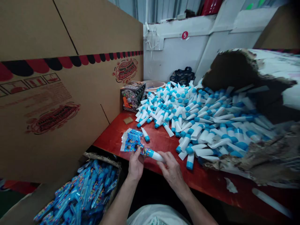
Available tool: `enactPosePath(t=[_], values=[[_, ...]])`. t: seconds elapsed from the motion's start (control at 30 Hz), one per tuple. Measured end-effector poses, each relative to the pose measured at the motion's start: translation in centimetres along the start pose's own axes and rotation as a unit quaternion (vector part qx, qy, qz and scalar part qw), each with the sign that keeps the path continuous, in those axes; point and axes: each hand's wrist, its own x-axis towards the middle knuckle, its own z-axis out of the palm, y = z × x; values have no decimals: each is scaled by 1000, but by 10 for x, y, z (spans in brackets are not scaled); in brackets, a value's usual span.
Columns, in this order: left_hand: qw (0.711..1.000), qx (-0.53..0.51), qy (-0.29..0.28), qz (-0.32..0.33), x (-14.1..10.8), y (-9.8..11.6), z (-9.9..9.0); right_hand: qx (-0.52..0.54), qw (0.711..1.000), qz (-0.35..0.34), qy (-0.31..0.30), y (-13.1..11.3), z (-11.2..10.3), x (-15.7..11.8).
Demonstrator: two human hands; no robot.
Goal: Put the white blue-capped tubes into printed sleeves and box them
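My right hand grips the white end of a small tube with a blue cap, pointing it capped end first to the left. In my left hand, pinched fingers hold a printed blue plastic sleeve around the cap end. How far the tube sits inside it I cannot tell. Just behind, a stack of flat printed sleeves lies on the red table. One loose tube rests beside that stack.
A large heap of white tubes spills from a torn carton at the right. Below left stands a box of blue wrapped tubes. A tall cardboard carton walls the left side. Behind are a printed box, a pink basin and a dark bag.
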Motion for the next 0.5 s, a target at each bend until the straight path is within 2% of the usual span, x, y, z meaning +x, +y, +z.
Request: enactPosePath(t=[0.1, 0.27, 0.5], values=[[998, 3, -56, -39, -7, -7, 9, 74, 997, 24, 5, 1, 10, 0], [997, 18, -44, -54, -14, -22, 19, 154, 986, 39, 42, -2, 26, 2], [997, 38, -55, -43, -6, -33, 12, 173, 983, 44, 48, -13, 29, 14]])
